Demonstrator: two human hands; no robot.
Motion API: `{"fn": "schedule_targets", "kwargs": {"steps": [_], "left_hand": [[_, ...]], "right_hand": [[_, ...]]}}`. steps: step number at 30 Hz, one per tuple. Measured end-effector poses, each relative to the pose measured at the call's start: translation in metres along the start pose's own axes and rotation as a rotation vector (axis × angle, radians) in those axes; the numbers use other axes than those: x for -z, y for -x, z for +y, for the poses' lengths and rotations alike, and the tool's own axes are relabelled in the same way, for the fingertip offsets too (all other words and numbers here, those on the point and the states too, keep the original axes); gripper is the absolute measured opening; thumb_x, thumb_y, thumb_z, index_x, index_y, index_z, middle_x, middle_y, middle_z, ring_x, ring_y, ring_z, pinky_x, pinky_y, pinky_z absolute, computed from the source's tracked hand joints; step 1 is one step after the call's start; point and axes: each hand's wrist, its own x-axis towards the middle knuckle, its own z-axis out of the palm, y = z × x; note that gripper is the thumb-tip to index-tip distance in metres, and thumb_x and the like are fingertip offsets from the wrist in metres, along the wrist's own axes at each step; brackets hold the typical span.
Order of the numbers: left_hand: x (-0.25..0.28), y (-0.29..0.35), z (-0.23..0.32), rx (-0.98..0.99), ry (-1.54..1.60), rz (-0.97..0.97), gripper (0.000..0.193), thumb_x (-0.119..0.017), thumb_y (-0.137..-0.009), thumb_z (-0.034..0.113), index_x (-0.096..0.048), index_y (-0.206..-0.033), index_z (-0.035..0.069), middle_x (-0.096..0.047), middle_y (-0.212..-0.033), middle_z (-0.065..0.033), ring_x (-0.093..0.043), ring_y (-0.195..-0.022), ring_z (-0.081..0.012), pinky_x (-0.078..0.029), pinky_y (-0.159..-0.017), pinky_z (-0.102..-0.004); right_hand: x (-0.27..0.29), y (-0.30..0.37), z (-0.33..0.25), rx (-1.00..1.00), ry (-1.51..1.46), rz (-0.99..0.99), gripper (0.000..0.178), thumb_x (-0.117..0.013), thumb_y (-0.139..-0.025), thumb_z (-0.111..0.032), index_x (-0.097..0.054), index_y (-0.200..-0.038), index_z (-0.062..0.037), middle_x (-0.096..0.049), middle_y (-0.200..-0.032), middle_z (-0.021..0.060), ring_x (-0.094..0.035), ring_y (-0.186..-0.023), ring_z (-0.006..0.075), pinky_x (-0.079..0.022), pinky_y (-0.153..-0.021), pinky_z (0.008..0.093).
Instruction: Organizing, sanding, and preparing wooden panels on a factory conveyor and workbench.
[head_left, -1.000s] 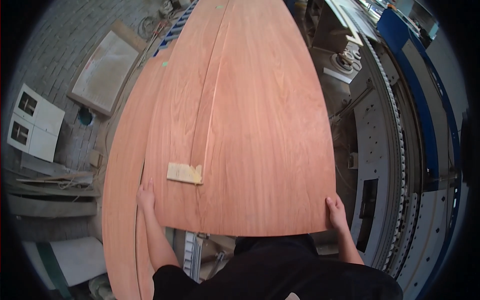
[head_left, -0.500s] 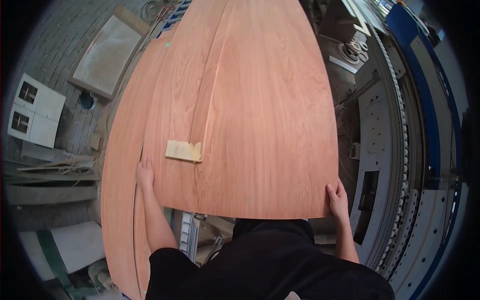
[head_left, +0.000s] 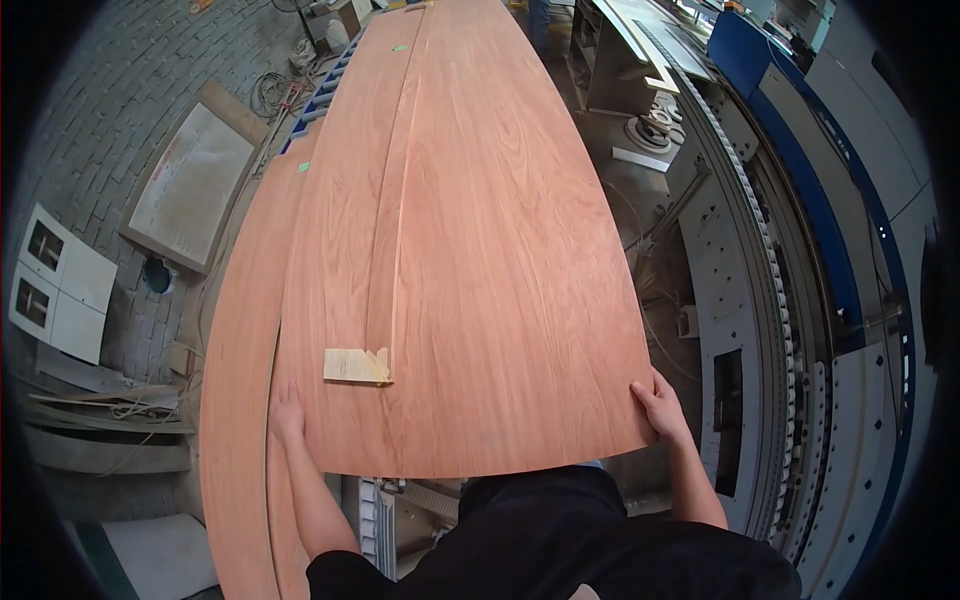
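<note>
A long reddish-brown veneer sheet stretches away from me, its near edge at my waist. My left hand grips its near left corner, fingers on top. My right hand grips the near right corner. A strip of tan tape lies over a seam close to my left hand. Further veneer sheets lie under and to the left of it, offset in a stack.
A grey machine bed with perforated rails and a blue frame runs along the right. On the brick floor at left lie a flat framed board, white panels and scrap strips.
The top sheet has slid a little farther away from me, and both hands have moved forward with its near corners. The grip is unchanged.
</note>
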Motion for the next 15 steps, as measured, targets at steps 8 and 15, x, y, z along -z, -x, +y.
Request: {"fn": "schedule_targets", "kwargs": {"steps": [8, 15], "left_hand": [[0.0, 0.009, 0.012, -0.103, -0.069, 0.177, 0.064, -0.053, -0.09, 0.05, -0.055, -0.124, -0.004, -0.054, -0.128, -0.0247, -0.05, -0.122, -0.0373, -0.039, -0.102, -0.0423], [0.005, 0.065, 0.131, -0.626, 0.21, 0.138, 0.052, -0.062, -0.087, 0.035, -0.055, -0.124, -0.001, -0.053, -0.128, -0.0223, -0.047, -0.122, -0.0386, -0.039, -0.102, -0.0437]], "right_hand": [[-0.001, -0.003, -0.007, 0.076, 0.048, 0.076, 0.063, -0.064, -0.087, -0.013, -0.037, -0.141, 0.0034, -0.059, -0.125, 0.0137, -0.056, -0.111, 0.0153, -0.042, -0.096, 0.0294], [0.006, 0.001, -0.021, -0.089, 0.276, 0.142, 0.069, -0.066, -0.086, -0.013, -0.033, -0.144, 0.0015, -0.063, -0.113, 0.012, -0.06, -0.09, 0.0124, -0.048, -0.082, 0.0272]]}}
